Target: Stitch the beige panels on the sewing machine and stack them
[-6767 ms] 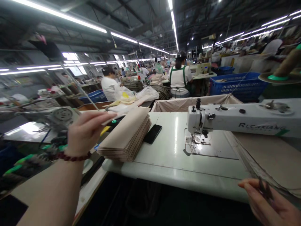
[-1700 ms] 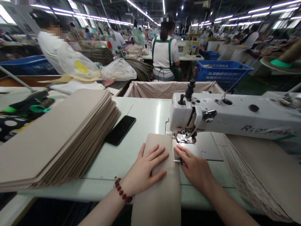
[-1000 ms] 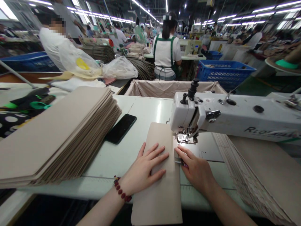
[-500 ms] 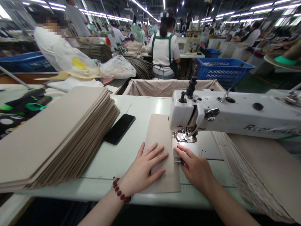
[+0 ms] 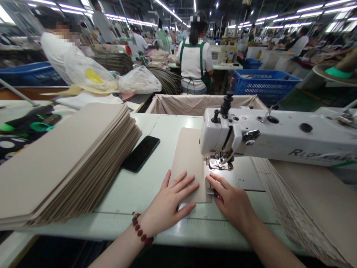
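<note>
Beige panel (image 5: 188, 152) farther forward than before, flat beneath the left hand (image 5: 170, 201).

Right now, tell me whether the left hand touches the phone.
No, the left hand rests on the beige panel, apart from the phone.

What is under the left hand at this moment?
The fingers of the left hand lie spread over a beige panel, which rests on the pale green tabletop. The panel's near left corner is covered by the hand, so it cannot be seen.
</note>
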`<state>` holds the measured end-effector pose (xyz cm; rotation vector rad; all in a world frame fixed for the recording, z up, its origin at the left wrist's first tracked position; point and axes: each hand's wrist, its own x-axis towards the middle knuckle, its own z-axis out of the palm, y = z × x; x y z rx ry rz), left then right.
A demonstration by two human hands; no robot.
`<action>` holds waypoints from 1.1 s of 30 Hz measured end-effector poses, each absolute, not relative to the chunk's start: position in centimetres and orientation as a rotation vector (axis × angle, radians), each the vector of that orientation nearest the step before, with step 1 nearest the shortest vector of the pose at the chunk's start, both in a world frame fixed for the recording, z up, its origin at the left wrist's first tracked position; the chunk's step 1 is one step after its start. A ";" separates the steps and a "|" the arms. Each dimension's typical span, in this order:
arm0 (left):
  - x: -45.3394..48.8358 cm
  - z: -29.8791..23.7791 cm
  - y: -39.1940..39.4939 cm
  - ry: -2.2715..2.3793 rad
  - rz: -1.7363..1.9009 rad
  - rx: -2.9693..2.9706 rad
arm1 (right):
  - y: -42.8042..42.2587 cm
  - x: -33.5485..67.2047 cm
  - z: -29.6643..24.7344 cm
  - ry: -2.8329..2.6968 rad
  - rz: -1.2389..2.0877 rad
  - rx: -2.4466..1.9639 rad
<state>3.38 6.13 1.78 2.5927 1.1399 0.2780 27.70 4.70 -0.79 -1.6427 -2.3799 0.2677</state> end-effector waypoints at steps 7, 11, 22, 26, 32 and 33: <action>3.8 1.8 6.4 1.116 0.241 2.629 | 4.7 27.7 -0.7 -2.385 0.254 -1.639; 4.0 1.8 7.1 1.083 0.239 2.655 | 4.7 27.7 -0.8 -2.375 0.253 -1.627; 5.2 1.5 10.0 1.093 0.201 2.668 | 4.6 28.0 -1.3 -2.334 0.274 -1.578; 5.5 1.1 11.2 1.112 0.219 2.663 | 4.7 28.0 -1.3 -2.324 0.281 -1.577; 5.7 0.3 12.3 1.134 0.250 2.679 | 4.8 28.0 -1.2 -2.321 0.296 -1.583; 5.7 0.2 12.3 1.137 0.256 2.681 | 4.9 28.0 -1.2 -2.319 0.297 -1.579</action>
